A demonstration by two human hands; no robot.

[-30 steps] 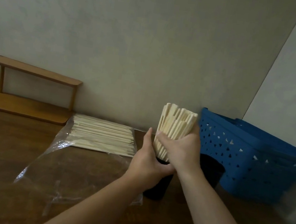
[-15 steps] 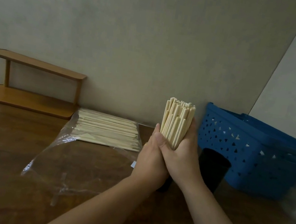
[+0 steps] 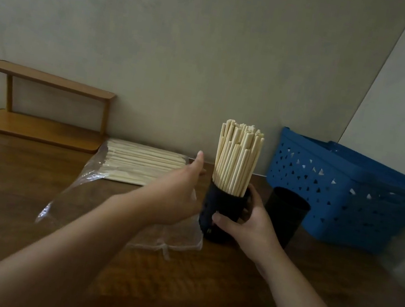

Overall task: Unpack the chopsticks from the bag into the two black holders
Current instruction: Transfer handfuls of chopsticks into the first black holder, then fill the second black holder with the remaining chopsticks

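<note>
— Both hands have let go of the chopsticks, now standing in the near black holder?
— Yes. Right hand grips that holder; left hand, fingers straight, reaches toward the bag at ten o'clock.

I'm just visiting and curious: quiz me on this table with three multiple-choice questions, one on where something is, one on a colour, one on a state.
1. Where do the unpacked chopsticks stand?
A. in the near black holder
B. in the basket
C. on the shelf

2. What colour is the basket?
A. red
B. blue
C. white

3. What is the right hand doing?
A. resting flat on the table
B. gripping the near black holder
C. pulling the bag

Answers: 1 A, the bundle stands upright in it. 2 B, its perforated wall is blue. 3 B, its fingers curl round the holder.
</note>
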